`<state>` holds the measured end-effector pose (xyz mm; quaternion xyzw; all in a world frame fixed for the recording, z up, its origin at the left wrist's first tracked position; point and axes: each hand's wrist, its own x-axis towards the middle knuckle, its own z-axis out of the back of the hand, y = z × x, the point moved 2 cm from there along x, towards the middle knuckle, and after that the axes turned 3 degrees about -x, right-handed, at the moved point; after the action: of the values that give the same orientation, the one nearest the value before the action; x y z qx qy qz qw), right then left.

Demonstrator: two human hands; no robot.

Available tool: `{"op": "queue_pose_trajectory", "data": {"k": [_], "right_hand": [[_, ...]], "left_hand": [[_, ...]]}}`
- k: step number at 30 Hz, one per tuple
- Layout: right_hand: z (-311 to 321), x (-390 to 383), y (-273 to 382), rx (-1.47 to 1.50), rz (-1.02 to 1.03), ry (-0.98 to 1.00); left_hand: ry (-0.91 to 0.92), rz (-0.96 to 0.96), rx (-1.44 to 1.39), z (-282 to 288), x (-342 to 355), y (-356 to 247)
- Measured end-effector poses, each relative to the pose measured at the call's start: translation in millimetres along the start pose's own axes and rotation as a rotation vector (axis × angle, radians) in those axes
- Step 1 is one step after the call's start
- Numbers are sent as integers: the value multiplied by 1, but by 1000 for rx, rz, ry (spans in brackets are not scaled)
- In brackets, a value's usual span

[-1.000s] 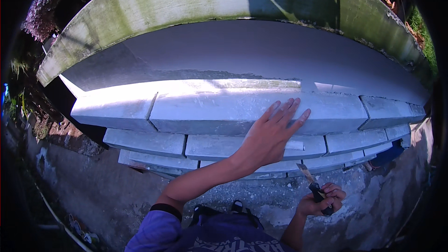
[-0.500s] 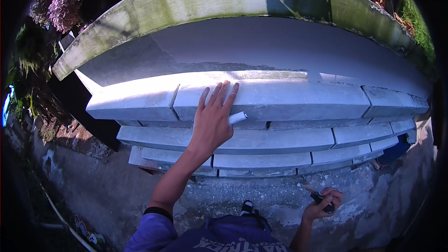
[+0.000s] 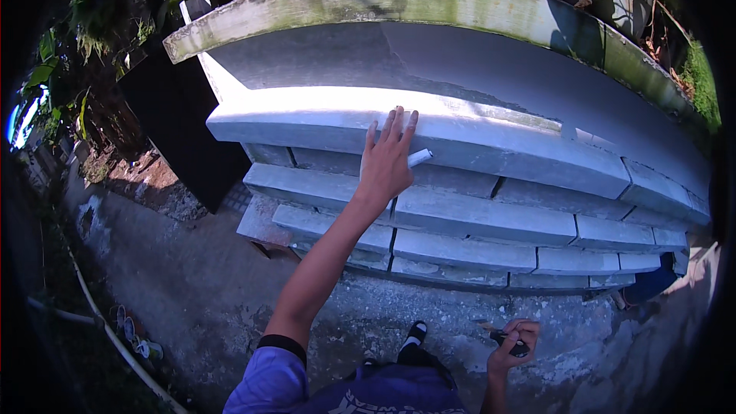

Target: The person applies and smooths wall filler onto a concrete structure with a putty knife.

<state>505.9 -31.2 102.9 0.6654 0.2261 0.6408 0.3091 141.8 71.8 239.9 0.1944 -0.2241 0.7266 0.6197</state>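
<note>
My left hand (image 3: 389, 155) lies with outstretched fingers on the top concrete slab (image 3: 491, 155), fingertips on its sunlit upper face. A short white roll (image 3: 420, 157) sticks out on the thumb side of this hand, held against the palm; its inner end is hidden. Low at the right, my right hand (image 3: 515, 346) is closed around a black-handled tool (image 3: 502, 337). A thin tan tip (image 3: 484, 325) points left from it, and I cannot make out the tool's exact kind. This hand is held apart from the slabs.
Below the top slab, several stepped concrete slabs (image 3: 483, 215) bulge toward me, with dark joints between. A mossy curved ledge (image 3: 322, 1) spans the back. My sandalled foot (image 3: 416, 331) stands on rough concrete ground (image 3: 207, 268). A pale hose (image 3: 115, 345) and plants (image 3: 96, 15) are at left.
The view has swung left. My left hand has slid slightly left along the top slab, now covering a joint that showed beside it. My right hand keeps hold of the tool, slightly lower.
</note>
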Motion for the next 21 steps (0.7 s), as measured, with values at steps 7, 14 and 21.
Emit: {"op": "queue_pose_trajectory", "data": {"k": [7,14,21], "right_hand": [[25,-29,46,-181,44,40],[68,-60,43,-349,-125,39],[63,-29,-15,-463,-347,432]], "left_hand": [[-274,37,-115,-46,-62,-3],[88,449,-450,-181,-268,17],[362,1017,-391,-229,-576,64]]}}
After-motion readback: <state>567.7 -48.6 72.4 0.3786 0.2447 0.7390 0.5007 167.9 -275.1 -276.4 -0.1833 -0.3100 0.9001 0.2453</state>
